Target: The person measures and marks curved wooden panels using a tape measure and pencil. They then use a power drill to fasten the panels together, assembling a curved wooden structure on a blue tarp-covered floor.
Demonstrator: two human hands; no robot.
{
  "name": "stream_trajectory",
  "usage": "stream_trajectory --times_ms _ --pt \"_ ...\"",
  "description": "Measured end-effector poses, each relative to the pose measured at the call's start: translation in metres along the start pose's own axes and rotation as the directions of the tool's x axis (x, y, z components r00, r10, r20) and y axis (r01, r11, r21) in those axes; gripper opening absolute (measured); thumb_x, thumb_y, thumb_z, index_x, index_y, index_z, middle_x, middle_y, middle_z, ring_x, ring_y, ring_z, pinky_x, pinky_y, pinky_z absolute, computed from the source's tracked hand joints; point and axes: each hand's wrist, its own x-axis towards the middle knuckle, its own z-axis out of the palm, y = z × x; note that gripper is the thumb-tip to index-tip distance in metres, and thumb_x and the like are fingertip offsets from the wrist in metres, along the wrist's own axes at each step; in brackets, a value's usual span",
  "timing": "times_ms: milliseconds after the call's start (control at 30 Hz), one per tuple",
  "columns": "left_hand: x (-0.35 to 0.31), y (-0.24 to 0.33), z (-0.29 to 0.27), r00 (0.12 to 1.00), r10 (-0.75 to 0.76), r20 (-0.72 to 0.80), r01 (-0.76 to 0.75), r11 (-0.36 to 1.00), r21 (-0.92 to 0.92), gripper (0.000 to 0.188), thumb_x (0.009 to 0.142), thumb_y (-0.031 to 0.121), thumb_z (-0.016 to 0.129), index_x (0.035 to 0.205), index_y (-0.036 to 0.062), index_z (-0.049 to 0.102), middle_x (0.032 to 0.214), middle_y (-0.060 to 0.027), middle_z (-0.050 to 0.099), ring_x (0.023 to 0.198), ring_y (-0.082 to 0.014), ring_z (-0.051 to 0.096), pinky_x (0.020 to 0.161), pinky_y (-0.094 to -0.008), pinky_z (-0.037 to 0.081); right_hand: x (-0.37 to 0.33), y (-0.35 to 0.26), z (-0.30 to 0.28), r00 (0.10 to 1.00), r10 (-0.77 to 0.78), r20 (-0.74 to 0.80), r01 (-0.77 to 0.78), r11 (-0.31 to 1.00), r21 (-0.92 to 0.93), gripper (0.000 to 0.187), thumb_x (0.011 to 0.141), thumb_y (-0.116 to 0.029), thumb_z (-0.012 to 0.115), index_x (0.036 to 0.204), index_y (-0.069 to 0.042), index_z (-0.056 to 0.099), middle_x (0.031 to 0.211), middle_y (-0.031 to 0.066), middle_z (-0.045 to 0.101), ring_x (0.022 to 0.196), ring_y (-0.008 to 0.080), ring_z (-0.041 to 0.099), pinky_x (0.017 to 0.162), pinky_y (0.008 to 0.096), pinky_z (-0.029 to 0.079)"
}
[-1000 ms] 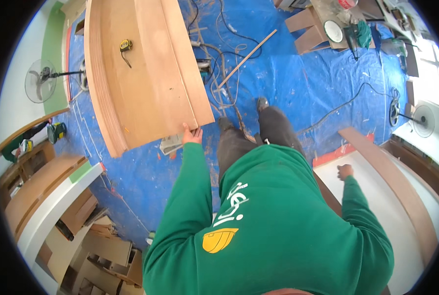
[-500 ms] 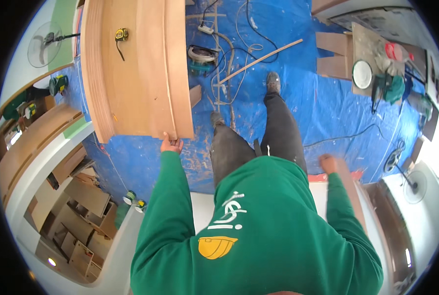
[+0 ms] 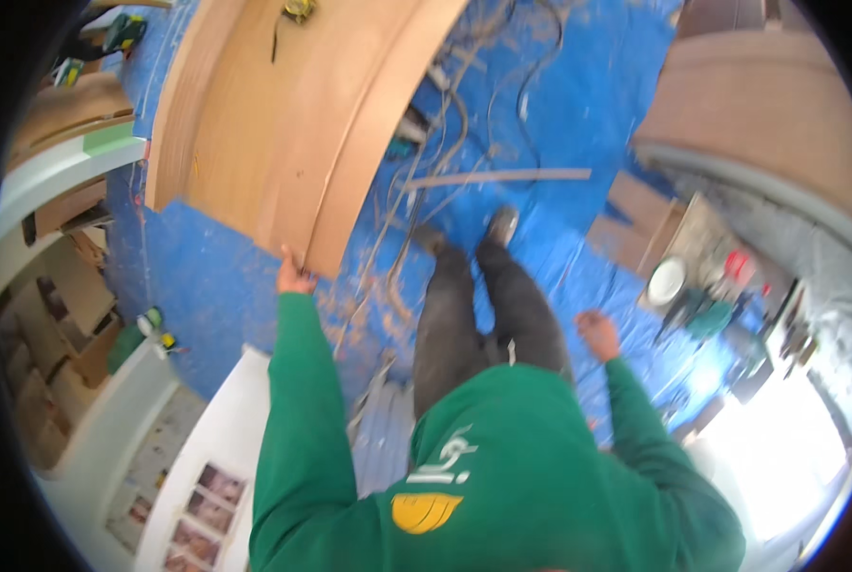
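Gripping one curved plywood panel [image 3: 283, 143], left hand [image 3: 294, 276]; right hand [image 3: 597, 334] empty.

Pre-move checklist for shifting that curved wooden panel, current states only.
1. Left hand on the near corner of the large curved light-brown wooden panel: ok, touching the edge; how firm the grip is, cannot tell.
2. Right hand on the panel: not ok, it hangs free over the blue plastic floor sheet, holding nothing.
3. Panel top free of loose items: not ok, a small yellow tool with a cord lies on it.
4. Floor by the feet: not ok, tangled grey cables and a long thin wooden strip lie just ahead of the shoes.
5. Far end of the panel: cannot tell, out of frame.
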Motion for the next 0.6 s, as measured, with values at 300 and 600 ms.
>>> stream_trajectory --times_ms 300,600 --pt "-0.001 -0.019 -0.001 0.993 0.108 -0.053 -0.109 0.994 -0.016 0.058 0.100 0.051 0.081 0.139 0.0086 0.071 0.136 -0.0126 0.074 0.120 -0.0301 0.071 0.100 -0.0645 0.054 -0.016 -0.116 0.012 0.980 -0.161 0.113 0.185 0.950 -0.251 0.044 0.102 -0.046 0.070 0.111 -0.003 0.079 0.096 0.0218 0.080 0.095 0.0402 0.078 0.087 0.0484 0.059" --pt "-0.030 -0.048 0.020 0.912 0.128 -0.390 -0.176 0.980 -0.090 0.129 0.082 0.073 0.081 0.167 -0.0091 0.029 0.161 -0.0313 0.046 0.148 -0.0426 0.048 0.124 -0.0459 0.037 -0.045 -0.119 -0.041 0.988 -0.008 0.154 0.037 0.982 -0.186 0.055 0.105 -0.045 0.071 0.117 0.009 0.074 0.100 0.0149 0.079 0.086 0.0236 0.073 0.076 0.0389 0.058"
